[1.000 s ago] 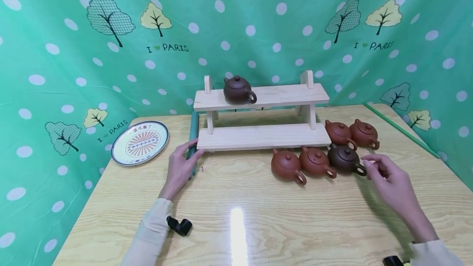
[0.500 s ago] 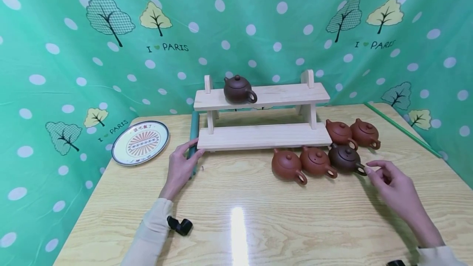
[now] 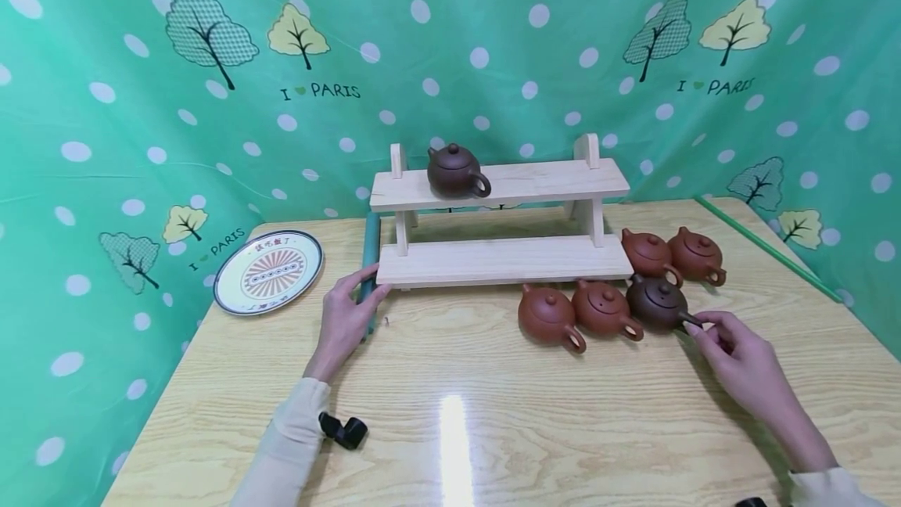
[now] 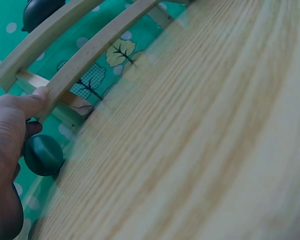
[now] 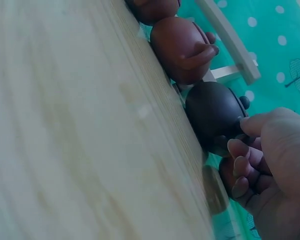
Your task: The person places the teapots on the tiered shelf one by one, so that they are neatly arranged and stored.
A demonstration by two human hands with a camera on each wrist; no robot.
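In the head view my left hand [image 3: 341, 327] holds the left end of the pale two-tier wooden shelf [image 3: 503, 259], at its lower board. From the left wrist view, the thumb [image 4: 37, 100] lies against the board's end. My right hand [image 3: 746, 370] pinches the handle of a dark brown teapot [image 3: 656, 303] that stands at the shelf's right front corner. Seen from the right wrist, thumb and fingers [image 5: 242, 160] close on that handle, hiding much of it. Beside this pot stand two reddish-brown teapots, one [image 3: 605, 309] close by and another [image 3: 548, 316] farther left.
Another dark teapot [image 3: 454, 170] sits on the upper board. Two more reddish teapots, one [image 3: 646, 254] near the shelf and one [image 3: 695, 254] farther right, stand behind. A patterned plate [image 3: 268, 272] lies left, a green roll [image 3: 369, 241] by the shelf, a green strip [image 3: 767, 249] at right.
My right hand's fingertips have slid farther left onto the dark teapot's handle and now cover more of it. The left hand and shelf have kept their places.
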